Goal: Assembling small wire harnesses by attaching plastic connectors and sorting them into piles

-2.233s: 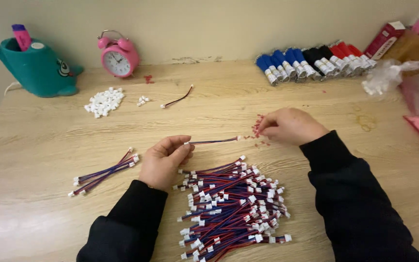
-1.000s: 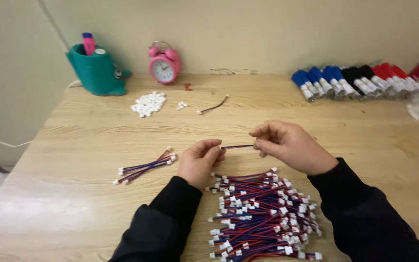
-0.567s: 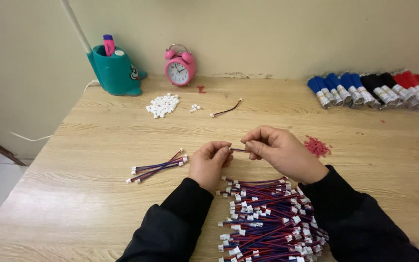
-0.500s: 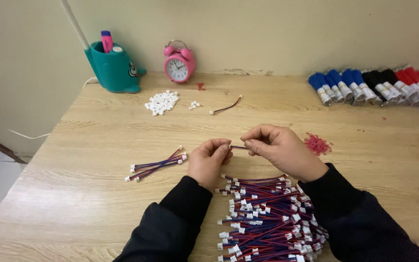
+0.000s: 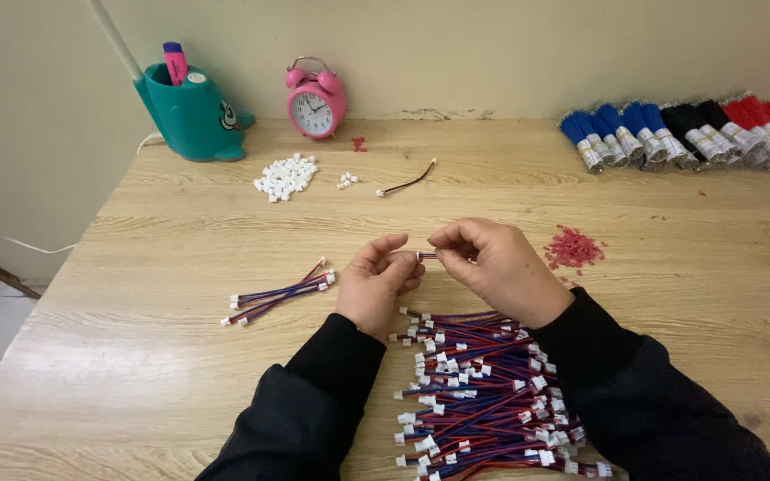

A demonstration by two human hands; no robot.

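Observation:
My left hand [image 5: 376, 283] and my right hand [image 5: 495, 265] are close together above the table's middle, both pinching a short red and blue wire lead [image 5: 427, 256] between the fingertips. Only a small bit of the lead shows between the hands. Just below them lies a large pile of red and blue leads with white connectors [image 5: 479, 392]. A small bundle of the same leads [image 5: 278, 292] rests to the left of my left hand.
A heap of small red pieces [image 5: 574, 248] lies right of my right hand. White connector housings [image 5: 285, 175], a single lead [image 5: 406, 183], a pink alarm clock [image 5: 315, 100], a teal pen holder [image 5: 191, 111] and wire bundles in blue, black and red [image 5: 679, 134] stand along the back.
My hands have drawn together, so the lead between them shows much shorter than before. The view has shifted left, bringing the table's left edge into sight.

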